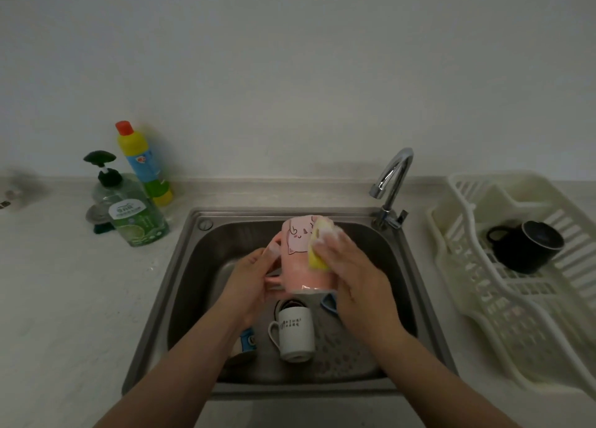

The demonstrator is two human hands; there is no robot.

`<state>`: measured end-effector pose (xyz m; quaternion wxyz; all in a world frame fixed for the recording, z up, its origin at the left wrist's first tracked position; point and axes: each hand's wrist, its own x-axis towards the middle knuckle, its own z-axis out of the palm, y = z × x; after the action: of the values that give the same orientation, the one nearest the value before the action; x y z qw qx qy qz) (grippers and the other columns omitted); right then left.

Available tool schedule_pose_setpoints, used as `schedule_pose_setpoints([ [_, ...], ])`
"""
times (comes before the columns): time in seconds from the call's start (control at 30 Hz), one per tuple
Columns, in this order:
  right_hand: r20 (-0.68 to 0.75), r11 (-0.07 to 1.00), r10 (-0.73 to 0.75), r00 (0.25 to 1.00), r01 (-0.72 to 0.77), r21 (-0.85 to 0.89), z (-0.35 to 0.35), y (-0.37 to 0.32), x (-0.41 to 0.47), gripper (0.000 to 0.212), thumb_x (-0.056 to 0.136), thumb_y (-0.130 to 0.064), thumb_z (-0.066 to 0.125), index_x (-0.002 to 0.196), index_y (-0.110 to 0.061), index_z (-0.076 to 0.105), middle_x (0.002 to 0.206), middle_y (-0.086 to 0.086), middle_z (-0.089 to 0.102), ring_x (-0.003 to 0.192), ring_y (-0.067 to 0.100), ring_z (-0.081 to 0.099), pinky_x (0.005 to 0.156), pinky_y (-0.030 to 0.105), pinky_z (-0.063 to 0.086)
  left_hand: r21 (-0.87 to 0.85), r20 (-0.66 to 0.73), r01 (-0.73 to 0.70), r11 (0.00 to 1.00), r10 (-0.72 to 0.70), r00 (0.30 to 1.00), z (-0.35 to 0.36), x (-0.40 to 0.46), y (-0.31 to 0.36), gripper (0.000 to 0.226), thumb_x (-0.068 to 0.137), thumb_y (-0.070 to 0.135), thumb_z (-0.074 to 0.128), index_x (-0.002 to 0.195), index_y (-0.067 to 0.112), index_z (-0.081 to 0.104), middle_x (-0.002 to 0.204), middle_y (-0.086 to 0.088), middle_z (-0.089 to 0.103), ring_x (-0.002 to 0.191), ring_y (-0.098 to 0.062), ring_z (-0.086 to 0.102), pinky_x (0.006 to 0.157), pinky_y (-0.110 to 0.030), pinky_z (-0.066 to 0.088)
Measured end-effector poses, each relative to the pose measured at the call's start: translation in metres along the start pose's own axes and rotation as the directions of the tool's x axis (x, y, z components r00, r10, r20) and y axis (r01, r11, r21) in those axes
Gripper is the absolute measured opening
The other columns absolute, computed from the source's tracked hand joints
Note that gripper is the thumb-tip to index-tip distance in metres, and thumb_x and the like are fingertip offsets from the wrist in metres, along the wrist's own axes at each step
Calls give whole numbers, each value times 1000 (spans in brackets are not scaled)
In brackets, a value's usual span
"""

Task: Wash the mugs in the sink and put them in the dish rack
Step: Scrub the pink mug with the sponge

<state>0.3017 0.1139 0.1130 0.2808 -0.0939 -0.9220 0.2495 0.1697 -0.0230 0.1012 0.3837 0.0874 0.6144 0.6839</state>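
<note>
Now pink mug (298, 260) between hands, over sink (180, 285)

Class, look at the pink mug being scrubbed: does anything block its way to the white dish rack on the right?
Nothing visible does. Only the chrome tap stands near that route, behind it. The black mug fills part of the white plastic dish rack.

A pink mug (298, 256) with a cartoon cat face is held above the steel sink (180, 266), tilted with its mouth toward the near side and a yellow sponge (317, 250) pressed on its right flank. A white mug (295, 332) with dark lettering lies in the basin's near part, handle left. A black mug (527, 245) lies on its side in the white dish rack (516, 314) at right.
</note>
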Motion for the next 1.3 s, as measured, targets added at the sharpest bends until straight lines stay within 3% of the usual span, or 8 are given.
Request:
schedule_pose_setpoints([
  [0.13, 195, 922, -256, 947, 299, -245, 9, 3, -12, 73, 60, -1, 81, 128, -16, 59, 136, 2, 56, 133, 25, 46, 106, 48, 36, 137, -93, 7, 991, 6, 996, -1, 4, -4, 41, 98, 42, 52, 112, 5, 64, 102, -13, 73, 90, -29, 72, 78, -46, 60],
  [0.5, 322, 866, -193, 927, 315, -389, 4, 11, 37, 82, 52, -24, 87, 128, -6, 60, 134, 12, 58, 128, 28, 51, 116, 35, 29, 408, -234, -37, 912, 144, 962, 15, 8, -4, 45, 95, 41, 57, 98, -3, 62, 93, -20, 69, 85, -32, 69, 70, -43, 61],
  [0.6, 394, 906, -101, 913, 248, -342, 1, 6, 19, 86, 69, -23, 82, 145, -17, 41, 154, 2, 35, 144, 18, 18, 116, 41, 27, 329, -228, -4, 944, 84, 970, 12, 10, -3, 41, 96, 39, 57, 101, -1, 63, 95, -18, 71, 84, -29, 71, 69, -39, 62],
  [0.73, 327, 912, -212, 921, 307, -272, 1, 18, -8, 94, 48, -11, 91, 133, -19, 54, 138, 1, 55, 130, 20, 42, 99, 37, 40, 157, -151, 2, 988, 22, 988, 2, 10, -9, 39, 95, 40, 56, 108, 4, 65, 100, -10, 74, 89, -24, 73, 78, -40, 60],
  [0.87, 53, 996, -55, 997, 59, -64, 1, 15, 7, 83, 70, 5, 76, 142, -18, 42, 151, -3, 34, 137, 22, 34, 100, 46, 42, -12, -10, 15, 1000, -15, 1000, -5, 13, -10, 48, 93, 41, 56, 121, 3, 62, 113, -17, 70, 100, -31, 69, 79, -41, 57],
  [0.97, 86, 980, -196, 977, 198, -14, 2, 15, -34, 61, 86, -7, 50, 143, -23, 37, 149, -7, 37, 139, 19, 34, 101, 45, 42, -131, 64, 43, 990, -34, 997, -13, 12, -7, 43, 93, 30, 55, 125, 1, 60, 116, -18, 69, 101, -32, 68, 79, -43, 60],
  [1.13, 43, 957, 138, 990, -144, 254, 1, 28, 17, 51, 98, -7, 44, 144, -29, 40, 153, -6, 33, 138, 2, 35, 109, 34, 41, -239, 127, 74, 968, -45, 991, -10, 11, -4, 48, 85, 23, 63, 125, -4, 58, 103, -16, 70, 85, -25, 71, 68, -37, 61],
  [1.3, 60, 959, 48, 997, -63, 278, -1, 21, -29, 46, 96, -28, 39, 142, -31, 40, 146, -26, 36, 135, -7, 36, 110, 18, 35, -359, 174, 49, 932, 15, 985, -17, 11, -3, 43, 88, 24, 62, 129, 12, 59, 115, -16, 68, 83, -22, 72, 63, -32, 60],
])
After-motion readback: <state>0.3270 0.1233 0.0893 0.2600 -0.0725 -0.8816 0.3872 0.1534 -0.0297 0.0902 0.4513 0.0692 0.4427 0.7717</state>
